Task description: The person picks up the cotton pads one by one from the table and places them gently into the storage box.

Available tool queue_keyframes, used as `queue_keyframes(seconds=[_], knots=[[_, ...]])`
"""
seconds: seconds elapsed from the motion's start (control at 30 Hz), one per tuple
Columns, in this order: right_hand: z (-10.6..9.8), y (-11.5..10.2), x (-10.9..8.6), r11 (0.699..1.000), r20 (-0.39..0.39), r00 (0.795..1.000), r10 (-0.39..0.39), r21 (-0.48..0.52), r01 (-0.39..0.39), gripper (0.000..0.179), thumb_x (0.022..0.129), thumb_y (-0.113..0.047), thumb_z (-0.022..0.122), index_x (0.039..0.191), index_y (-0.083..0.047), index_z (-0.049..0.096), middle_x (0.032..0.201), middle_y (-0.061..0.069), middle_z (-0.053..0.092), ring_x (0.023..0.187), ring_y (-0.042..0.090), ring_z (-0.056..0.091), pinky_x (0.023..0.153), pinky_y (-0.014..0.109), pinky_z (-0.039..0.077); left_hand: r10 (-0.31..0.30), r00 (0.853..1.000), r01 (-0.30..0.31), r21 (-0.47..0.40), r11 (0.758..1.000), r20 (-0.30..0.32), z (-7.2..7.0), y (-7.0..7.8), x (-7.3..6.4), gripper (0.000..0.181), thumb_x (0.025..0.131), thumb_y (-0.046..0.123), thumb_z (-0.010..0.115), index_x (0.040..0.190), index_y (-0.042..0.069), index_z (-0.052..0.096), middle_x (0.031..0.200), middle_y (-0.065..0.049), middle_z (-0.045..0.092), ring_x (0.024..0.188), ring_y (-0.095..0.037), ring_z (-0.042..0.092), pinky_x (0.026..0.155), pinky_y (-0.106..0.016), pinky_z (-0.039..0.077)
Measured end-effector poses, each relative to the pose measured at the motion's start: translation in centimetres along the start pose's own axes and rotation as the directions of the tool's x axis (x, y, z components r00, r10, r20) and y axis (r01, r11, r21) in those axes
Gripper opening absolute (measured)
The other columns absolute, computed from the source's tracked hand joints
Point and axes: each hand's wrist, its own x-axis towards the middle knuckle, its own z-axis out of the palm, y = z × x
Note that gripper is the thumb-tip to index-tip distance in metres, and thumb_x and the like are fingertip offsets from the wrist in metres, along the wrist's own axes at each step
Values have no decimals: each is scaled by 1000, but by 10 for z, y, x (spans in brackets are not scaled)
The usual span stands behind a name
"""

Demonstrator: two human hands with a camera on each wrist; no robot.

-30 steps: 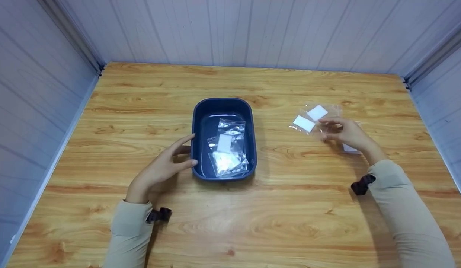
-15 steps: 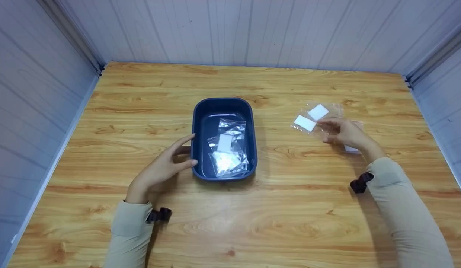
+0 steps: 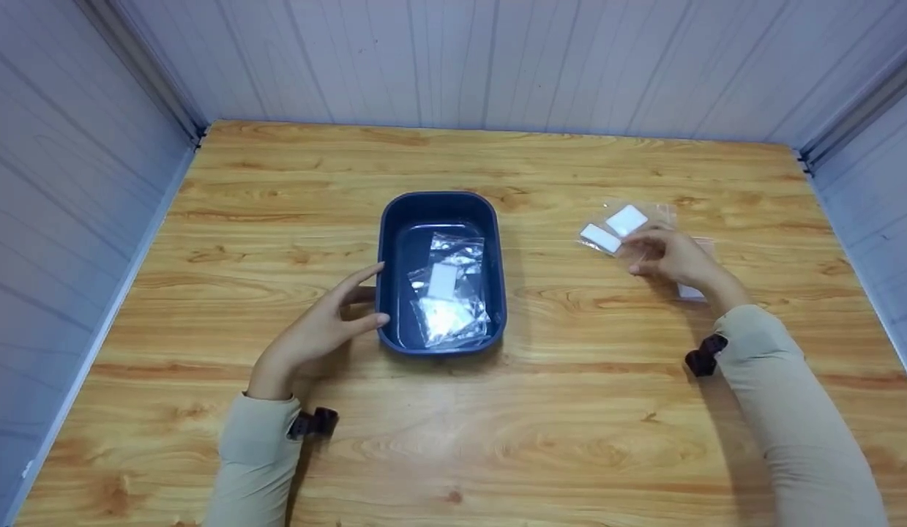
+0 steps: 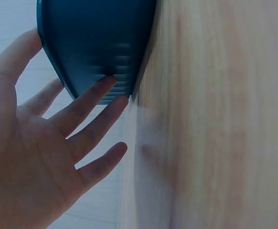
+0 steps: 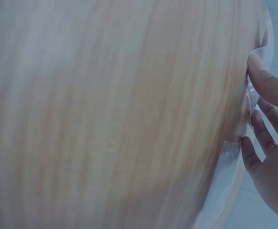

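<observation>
A dark blue rectangular bin [image 3: 441, 352] stands mid-table with several clear plastic bags [image 3: 453, 322] inside, one showing a white card. Against its left wall rests my left hand [image 3: 314, 329], thumb and index finger at the rim; in the left wrist view the fingers [image 4: 93, 126] are spread on the outer side. Over on the right, my right hand [image 3: 680, 262] pinches a small clear zip bag [image 3: 601, 238] with a white card, its near edge slightly raised. Another such bag [image 3: 627, 219] lies just behind. A third bag [image 3: 691, 291] is partly hidden under the hand.
The wood-grain table [image 3: 570, 424] is enclosed by pale panelled walls [image 3: 453, 66] at the back and both sides. A dark wrist camera [image 3: 706, 356] hangs below the right sleeve, and another camera [image 3: 314, 423] by the left sleeve.
The near bag on the right has tilted up and looks narrower, drawn slightly right. My right hand and forearm have shifted a little. The left hand and bin have not moved.
</observation>
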Motion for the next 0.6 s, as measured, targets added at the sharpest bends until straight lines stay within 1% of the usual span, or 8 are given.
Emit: queue_keyframes(seconds=[0.1, 0.27, 0.43, 0.53, 0.6], knots=[[1, -1, 2, 1000, -9, 1000, 4, 1, -4, 37, 83, -2, 78, 119, 2, 68, 113, 16, 54, 96, 24, 51, 77, 20, 42, 3, 1000, -3, 13, 1000, -1, 0, 0, 1, 76, 93, 30, 71, 157, 28, 29, 147, -18, 46, 136, -35, 42, 114, -57, 26], [2, -3, 5, 999, -35, 999, 41, 14, -40, 28, 87, -7, 77, 112, 1, 71, 110, 15, 55, 90, 21, 53, 70, 16, 44, 15, 1000, -15, 34, 999, -5, 0, -1, 2, 76, 94, 30, 70, 157, 28, 29, 146, -19, 47, 135, -35, 44, 114, -56, 27], [3, -4, 8, 994, -82, 991, 105, 25, -103, 18, 90, -12, 75, 104, -1, 73, 106, 12, 60, 84, 17, 54, 63, 19, 45, 4, 1000, -4, 34, 999, -9, 0, -1, 1, 75, 94, 31, 70, 156, 29, 29, 147, -17, 46, 136, -34, 42, 115, -56, 26], [3, -5, 9, 991, -91, 987, 136, 28, -134, 17, 90, -14, 75, 101, -2, 73, 105, 12, 61, 81, 15, 54, 61, 19, 44, -12, 1000, 13, 33, 999, -13, 0, 0, 1, 74, 94, 33, 70, 156, 31, 30, 148, -17, 46, 137, -34, 41, 115, -57, 24], [3, -5, 9, 991, -92, 986, 136, 29, -134, 17, 90, -14, 75, 100, -1, 73, 104, 12, 61, 80, 13, 54, 60, 18, 44, -23, 1000, 23, 28, 999, -13, 0, 0, 1, 74, 94, 33, 70, 156, 33, 30, 148, -16, 45, 138, -34, 40, 116, -58, 22]])
